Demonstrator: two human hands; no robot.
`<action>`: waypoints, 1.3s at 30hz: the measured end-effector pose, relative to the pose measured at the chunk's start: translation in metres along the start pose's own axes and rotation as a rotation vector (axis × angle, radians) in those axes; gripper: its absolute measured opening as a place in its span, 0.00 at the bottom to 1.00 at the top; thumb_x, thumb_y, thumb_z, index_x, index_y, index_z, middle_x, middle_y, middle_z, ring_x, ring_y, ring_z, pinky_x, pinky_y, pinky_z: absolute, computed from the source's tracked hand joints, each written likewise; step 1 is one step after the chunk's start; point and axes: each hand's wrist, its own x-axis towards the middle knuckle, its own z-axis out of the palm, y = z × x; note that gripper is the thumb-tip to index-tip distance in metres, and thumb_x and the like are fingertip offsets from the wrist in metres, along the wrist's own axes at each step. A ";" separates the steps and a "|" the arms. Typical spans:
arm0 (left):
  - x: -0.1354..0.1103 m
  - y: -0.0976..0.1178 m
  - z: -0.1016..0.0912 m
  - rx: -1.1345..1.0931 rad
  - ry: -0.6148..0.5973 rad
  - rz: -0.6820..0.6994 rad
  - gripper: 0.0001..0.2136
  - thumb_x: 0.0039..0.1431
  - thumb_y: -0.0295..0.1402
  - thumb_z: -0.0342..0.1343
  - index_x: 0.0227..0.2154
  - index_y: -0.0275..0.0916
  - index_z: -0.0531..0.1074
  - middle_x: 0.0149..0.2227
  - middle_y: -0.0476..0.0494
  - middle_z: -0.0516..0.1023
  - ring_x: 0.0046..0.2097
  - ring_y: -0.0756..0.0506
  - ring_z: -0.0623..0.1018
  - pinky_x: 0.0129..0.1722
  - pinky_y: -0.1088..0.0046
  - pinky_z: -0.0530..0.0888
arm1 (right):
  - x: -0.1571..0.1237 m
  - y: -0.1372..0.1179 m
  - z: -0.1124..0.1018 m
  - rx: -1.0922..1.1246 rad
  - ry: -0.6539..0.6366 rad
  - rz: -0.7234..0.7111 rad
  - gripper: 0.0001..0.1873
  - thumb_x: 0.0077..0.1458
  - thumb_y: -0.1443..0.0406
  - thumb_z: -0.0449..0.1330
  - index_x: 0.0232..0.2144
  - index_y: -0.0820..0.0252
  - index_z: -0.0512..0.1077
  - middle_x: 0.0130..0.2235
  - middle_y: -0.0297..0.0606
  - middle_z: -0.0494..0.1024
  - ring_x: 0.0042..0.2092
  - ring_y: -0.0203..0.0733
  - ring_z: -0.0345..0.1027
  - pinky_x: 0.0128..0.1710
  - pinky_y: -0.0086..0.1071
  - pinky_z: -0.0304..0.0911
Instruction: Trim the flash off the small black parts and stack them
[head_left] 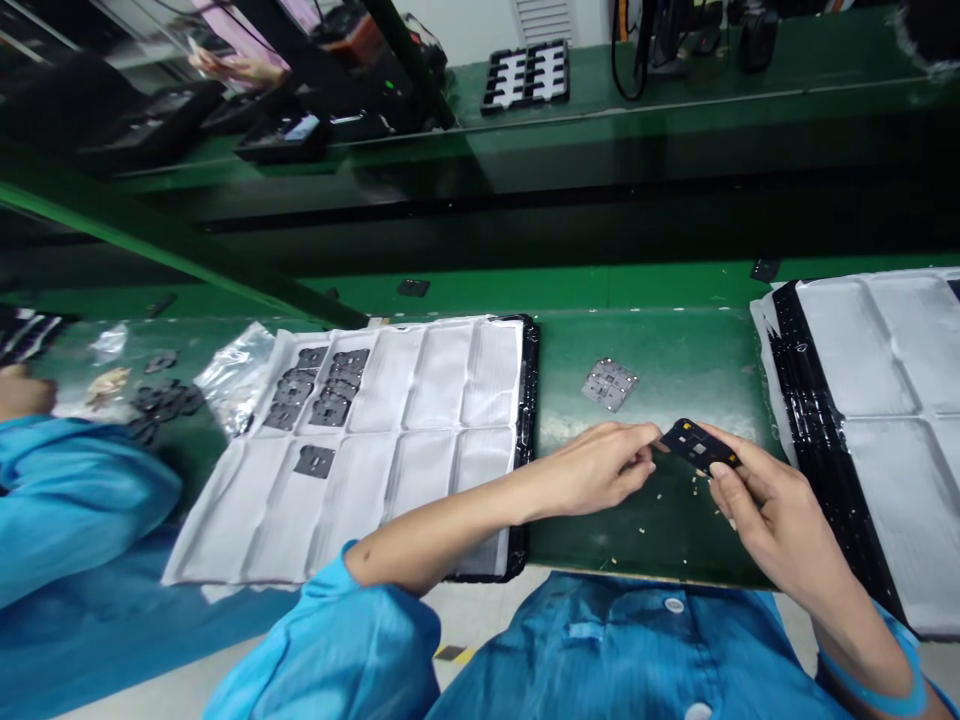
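My right hand [769,505] grips a thin black plate [697,447] by its right end, thumb on top. The plate has small square cut-outs and yellow patches at its corners, and it is tilted above the green bench. At its left end, the fingers of my left hand [611,465] are pinched together against the edge. Whether they hold the plate itself or some tiny piece on it I cannot tell. A small cluster of grey plates with cut-outs [610,384] lies on the bench beyond my hands. Tiny pale bits are scattered below the held plate.
Left of me a white compartmented tray [424,480] carries several dark plates [330,405]. Another white tray [892,400] with black edging lies at right. A co-worker's blue sleeve [75,500] and loose dark parts [166,398] are far left. A green post [187,255] slants across.
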 end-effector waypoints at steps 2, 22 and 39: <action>0.000 0.004 -0.010 0.030 0.057 0.029 0.07 0.69 0.27 0.53 0.45 0.39 0.74 0.37 0.45 0.80 0.38 0.46 0.77 0.42 0.68 0.73 | 0.001 -0.001 -0.001 -0.001 0.001 0.008 0.23 0.74 0.58 0.55 0.65 0.59 0.74 0.47 0.47 0.86 0.38 0.45 0.83 0.36 0.34 0.80; 0.021 0.003 0.013 -0.473 0.303 0.106 0.12 0.71 0.37 0.58 0.41 0.35 0.82 0.41 0.39 0.79 0.40 0.47 0.78 0.39 0.73 0.73 | 0.008 -0.014 0.002 -0.070 0.001 -0.096 0.21 0.74 0.62 0.54 0.64 0.57 0.75 0.47 0.45 0.86 0.33 0.41 0.79 0.33 0.33 0.78; 0.019 0.001 0.023 -0.562 0.370 0.117 0.16 0.72 0.42 0.59 0.40 0.34 0.83 0.38 0.43 0.77 0.29 0.54 0.75 0.28 0.79 0.72 | 0.011 -0.014 0.005 0.006 -0.049 -0.051 0.22 0.73 0.61 0.54 0.63 0.58 0.77 0.33 0.39 0.83 0.28 0.42 0.74 0.33 0.34 0.76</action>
